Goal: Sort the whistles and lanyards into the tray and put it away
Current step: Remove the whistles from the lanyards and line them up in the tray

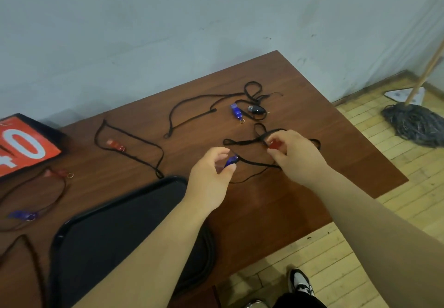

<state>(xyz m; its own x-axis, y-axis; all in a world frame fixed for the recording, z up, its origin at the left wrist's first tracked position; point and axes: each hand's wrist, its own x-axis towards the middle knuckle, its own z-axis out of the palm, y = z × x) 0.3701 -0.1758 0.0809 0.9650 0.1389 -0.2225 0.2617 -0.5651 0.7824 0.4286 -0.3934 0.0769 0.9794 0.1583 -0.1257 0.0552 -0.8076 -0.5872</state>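
Fingers (222, 151) of the left hand (209, 178) pinch a blue whistle (231, 161); the right hand (295, 156) pinches a red whistle (274, 144) (black lanyard (254, 163) trailing between). Both are toward the table's (264, 211) right edge.

A black tray (120, 223) lies flat. Just beyond its far right corner the left hand (209, 178) pinches a blue whistle (231, 161) and the right hand (295, 156) a red whistle (274, 144), amid tangled black lanyards (254, 163). Farther beyond lie a ringed whistle (236, 111) and a black whistle (257, 110).
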